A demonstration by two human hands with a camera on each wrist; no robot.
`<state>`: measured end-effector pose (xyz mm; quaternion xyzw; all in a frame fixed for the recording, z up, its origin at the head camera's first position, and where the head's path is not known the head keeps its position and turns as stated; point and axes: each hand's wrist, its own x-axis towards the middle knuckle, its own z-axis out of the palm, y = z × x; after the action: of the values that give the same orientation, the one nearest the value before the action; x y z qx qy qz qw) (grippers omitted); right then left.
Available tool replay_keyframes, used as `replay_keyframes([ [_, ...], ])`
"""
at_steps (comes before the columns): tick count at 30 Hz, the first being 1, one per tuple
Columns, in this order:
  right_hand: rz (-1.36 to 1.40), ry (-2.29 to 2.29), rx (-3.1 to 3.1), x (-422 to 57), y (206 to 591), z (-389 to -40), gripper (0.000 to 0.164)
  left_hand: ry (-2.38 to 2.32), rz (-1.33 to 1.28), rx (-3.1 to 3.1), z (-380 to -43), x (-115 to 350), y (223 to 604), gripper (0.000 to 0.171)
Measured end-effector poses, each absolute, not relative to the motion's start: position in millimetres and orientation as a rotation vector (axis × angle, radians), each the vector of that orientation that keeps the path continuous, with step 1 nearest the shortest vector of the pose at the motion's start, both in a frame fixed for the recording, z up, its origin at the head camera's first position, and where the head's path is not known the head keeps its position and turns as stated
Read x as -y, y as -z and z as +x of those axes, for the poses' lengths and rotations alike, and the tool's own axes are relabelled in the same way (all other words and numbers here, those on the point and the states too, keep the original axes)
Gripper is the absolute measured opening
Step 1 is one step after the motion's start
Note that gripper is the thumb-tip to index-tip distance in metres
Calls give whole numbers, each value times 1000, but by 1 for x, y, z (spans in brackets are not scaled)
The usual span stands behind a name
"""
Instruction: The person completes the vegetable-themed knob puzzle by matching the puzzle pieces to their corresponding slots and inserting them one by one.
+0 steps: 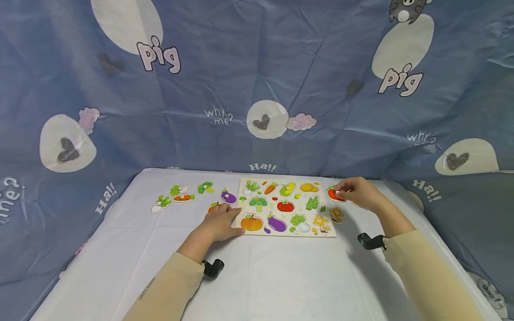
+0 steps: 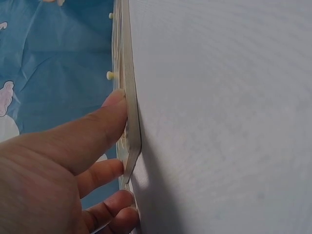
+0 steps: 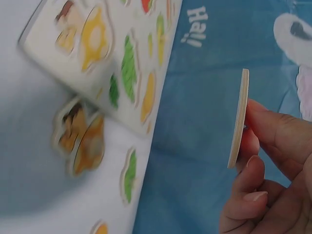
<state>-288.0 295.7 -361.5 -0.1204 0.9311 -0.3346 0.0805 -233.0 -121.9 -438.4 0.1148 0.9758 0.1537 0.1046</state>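
A flat puzzle board point(image 1: 309, 235) printed with vegetables lies on the white table. My left hand point(image 1: 218, 223) rests at its left side. In the left wrist view the thumb point(image 2: 114, 105) touches the board's edge, with the other fingers loosely bent beside the corner. Right of the board, my right hand point(image 1: 360, 194) pinches a tomato puzzle piece point(image 1: 332, 194) between thumb and fingers. The right wrist view shows this piece point(image 3: 240, 119) edge-on, raised above the table. A mushroom piece point(image 1: 336, 215) lies just below that hand, beside the board.
Left of the board lie loose pieces: an eggplant point(image 1: 229, 197), a broccoli point(image 1: 205, 187), a carrot point(image 1: 184, 198), a leafy green point(image 1: 176, 191) and a white radish point(image 1: 161, 203). An orange piece point(image 1: 213, 207) is partly behind my left hand. A blue printed cloth point(image 1: 225, 147) hangs behind the table.
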Motion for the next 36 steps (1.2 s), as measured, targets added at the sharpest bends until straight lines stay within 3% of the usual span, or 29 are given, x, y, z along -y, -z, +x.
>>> replay_keyframes([
  [15,-433,1105,-2698,-225,371,-296,10,-456,345,-2888,-233,124,439,76],
  [36,-336,1099,-2641,-173,423,-321,10,-451,354,-2885,-233,122,438,76],
])
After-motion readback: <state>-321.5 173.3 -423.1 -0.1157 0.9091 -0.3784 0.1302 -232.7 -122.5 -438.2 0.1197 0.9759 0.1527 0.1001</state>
